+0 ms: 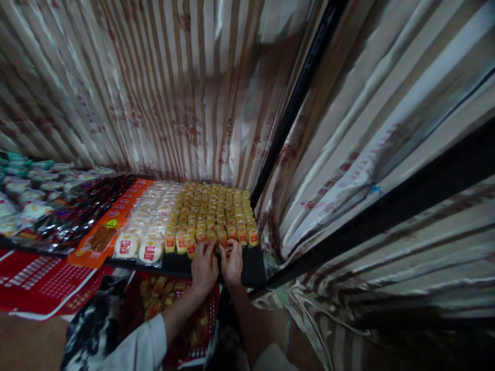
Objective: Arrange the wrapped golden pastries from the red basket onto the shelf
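Note:
Rows of small yellow snack packets [211,206], each with a red and white label, fill the right end of a dark shelf [251,263]. At their front edge, my left hand [204,264] has its fingers bent against a front-row packet. Close beside it, my right hand [232,263] is closed with thumb and fingers drawn together at the neighbouring yellow packet [221,235]. My fingers partly hide both packets. Below the shelf, a red basket [212,314] holds more yellow packets [158,293], half covered by my left forearm.
Left of the yellow rows lie round white packets [150,250], an orange bag [102,237], dark shiny packets [85,206] and white-and-green ones [27,180]. A second red basket [38,278] is lower left. Striped sheeting [185,103] and black posts [301,93] enclose the shelf's back and right.

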{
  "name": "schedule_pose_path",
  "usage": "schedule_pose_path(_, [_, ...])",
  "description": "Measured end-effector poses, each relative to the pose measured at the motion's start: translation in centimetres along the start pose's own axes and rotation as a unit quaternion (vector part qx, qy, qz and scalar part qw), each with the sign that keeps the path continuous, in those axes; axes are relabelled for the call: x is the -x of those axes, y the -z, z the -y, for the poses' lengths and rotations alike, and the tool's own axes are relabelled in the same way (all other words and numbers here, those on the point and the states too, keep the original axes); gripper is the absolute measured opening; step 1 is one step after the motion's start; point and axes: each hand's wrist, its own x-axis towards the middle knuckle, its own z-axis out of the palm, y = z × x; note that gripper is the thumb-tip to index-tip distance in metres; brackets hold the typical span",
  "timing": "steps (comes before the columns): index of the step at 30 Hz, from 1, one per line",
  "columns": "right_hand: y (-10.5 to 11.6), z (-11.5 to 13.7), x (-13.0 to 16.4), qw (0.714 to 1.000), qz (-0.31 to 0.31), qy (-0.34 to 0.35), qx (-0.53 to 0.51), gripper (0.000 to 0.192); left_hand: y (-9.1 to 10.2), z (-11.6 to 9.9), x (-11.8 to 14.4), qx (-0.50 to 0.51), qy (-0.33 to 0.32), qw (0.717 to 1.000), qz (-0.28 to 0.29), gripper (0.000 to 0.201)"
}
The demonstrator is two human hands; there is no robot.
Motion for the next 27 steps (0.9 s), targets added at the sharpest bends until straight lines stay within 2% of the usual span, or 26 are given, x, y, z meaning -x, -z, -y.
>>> schedule_pose_path(3, [0.0,0.1,0.0,1.0,-0.007,-0.005,-0.003,0.017,1.1,-0.9,-2.8,-0.089,-0.046,0.995,-0.026,0.037])
schedule_pose_path(6, [-0.1,0.1,0.0,1.0,-0.001,-0.012,-0.002,0.016,1.3,-1.1,-5.4,-0.147,-0.071,0.987,0.008,0.033])
schedule_pose_path(9, [-0.1,0.0,0.0,1.0,-0.001,-0.011,-0.003,0.014,1.0,-1.1,-6.7,-0.172,-0.087,0.98,0.039,0.031])
schedule_pose_path(14, [-0.1,-0.1,0.1,1.0,-0.007,-0.008,-0.013,0.014,0.4,-1.0,-6.9,-0.168,-0.132,0.975,0.068,0.033])
schedule_pose_path(19, [0.0,0.3,-0.1,1.0,-0.005,-0.003,-0.005,0.013,0.3,-0.6,-7.3,-0.135,-0.121,0.981,0.067,0.034])
schedule_pose_path(23, [0.0,0.6,-0.4,1.0,0.002,-0.012,-0.001,0.013,0.5,-0.6,-7.1,-0.127,-0.129,0.982,0.043,0.034])
schedule_pose_path(27, [-0.2,0.3,-0.4,1.0,-0.003,0.0,0.006,0.019,0.7,-1.1,-5.8,-0.152,-0.156,0.976,0.016,0.029])
